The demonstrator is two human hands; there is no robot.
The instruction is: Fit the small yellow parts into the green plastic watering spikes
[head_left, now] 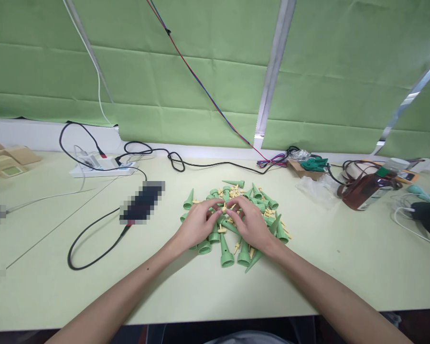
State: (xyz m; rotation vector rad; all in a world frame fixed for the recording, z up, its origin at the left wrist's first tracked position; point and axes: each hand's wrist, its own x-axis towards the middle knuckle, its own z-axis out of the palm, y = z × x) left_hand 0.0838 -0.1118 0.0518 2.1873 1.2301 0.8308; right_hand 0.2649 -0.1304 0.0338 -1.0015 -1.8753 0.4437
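My left hand (199, 220) and my right hand (251, 220) meet over a heap of parts in the middle of the table. Between their fingertips is a small yellow plastic valve piece (224, 208), which both hands pinch. Around and under the hands lie several hollow green plastic cones (227, 253), pointed at one end and wide at the other. More small yellow pieces (237, 246) with thin stems are mixed among the cones. My palms hide part of the heap.
On the pale table (103, 296), a blurred dark device (142, 203) with a black cable lies left of the heap. A power strip (103, 167) stands at the back left. To the right are a brown bottle (370, 191) on its side, a clear plastic bag (317, 188) and coiled wires (272, 161).
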